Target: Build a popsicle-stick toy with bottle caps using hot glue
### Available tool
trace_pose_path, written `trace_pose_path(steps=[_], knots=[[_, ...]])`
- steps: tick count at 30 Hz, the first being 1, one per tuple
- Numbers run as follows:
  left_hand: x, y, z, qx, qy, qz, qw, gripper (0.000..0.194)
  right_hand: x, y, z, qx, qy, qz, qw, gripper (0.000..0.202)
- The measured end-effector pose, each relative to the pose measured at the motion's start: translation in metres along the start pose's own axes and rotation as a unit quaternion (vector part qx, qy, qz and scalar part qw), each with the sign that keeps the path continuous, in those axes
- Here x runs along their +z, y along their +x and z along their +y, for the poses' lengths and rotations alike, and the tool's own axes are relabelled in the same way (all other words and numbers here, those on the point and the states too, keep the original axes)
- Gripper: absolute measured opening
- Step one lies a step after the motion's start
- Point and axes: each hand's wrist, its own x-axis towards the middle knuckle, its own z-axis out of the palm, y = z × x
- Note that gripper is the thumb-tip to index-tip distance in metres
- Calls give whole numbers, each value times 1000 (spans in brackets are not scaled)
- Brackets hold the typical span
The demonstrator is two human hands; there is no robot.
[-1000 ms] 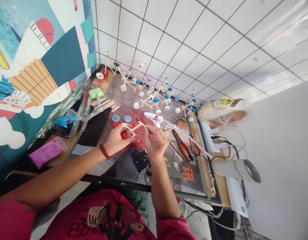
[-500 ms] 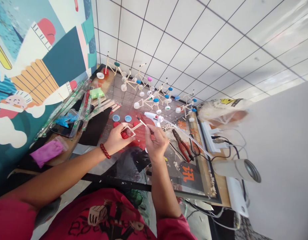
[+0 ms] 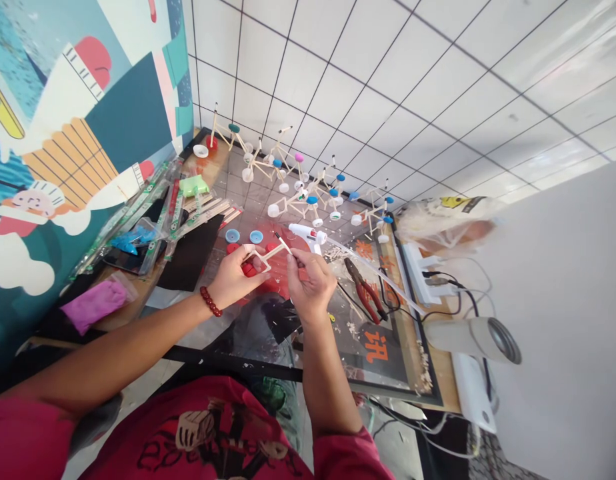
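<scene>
My left hand (image 3: 237, 277) pinches a small frame of pale wooden sticks (image 3: 261, 260) over the table's middle. Fingers of my right hand (image 3: 313, 280) are closed on a short dark-tipped stick (image 3: 283, 243), which meets the end of the frame's long stick. Beneath and behind the frame, red caps (image 3: 233, 248) and two blue caps (image 3: 257, 237) lie on the table. A white glue gun (image 3: 308, 235) rests just beyond my right hand.
Several stick models with cap wheels (image 3: 312, 201) stand along the back. Pliers (image 3: 365, 291) and cables lie right, near a grey-white cylinder (image 3: 471, 339). Packed sticks (image 3: 208, 217), a black sheet (image 3: 191, 257) and a pink packet (image 3: 95, 305) are left.
My right hand has shifted slightly left, and its dark-tipped stick now meets the end of the frame at a steeper angle. My left hand looks almost unmoved.
</scene>
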Motion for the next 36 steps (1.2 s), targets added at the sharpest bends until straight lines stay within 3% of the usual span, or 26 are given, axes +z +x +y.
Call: trace_pose_path(steps=[9, 15, 36], knots=[[-1, 0, -4, 10, 9, -2, 1000, 35, -2, 2, -4, 33, 16, 7, 999, 27], [-1, 0, -4, 19, 34, 0, 999, 35, -1, 1, -1, 17, 16, -4, 1000, 11], [-1, 0, 1, 26, 53, 3, 998, 34, -2, 1, 1, -4, 15, -13, 1000, 16]])
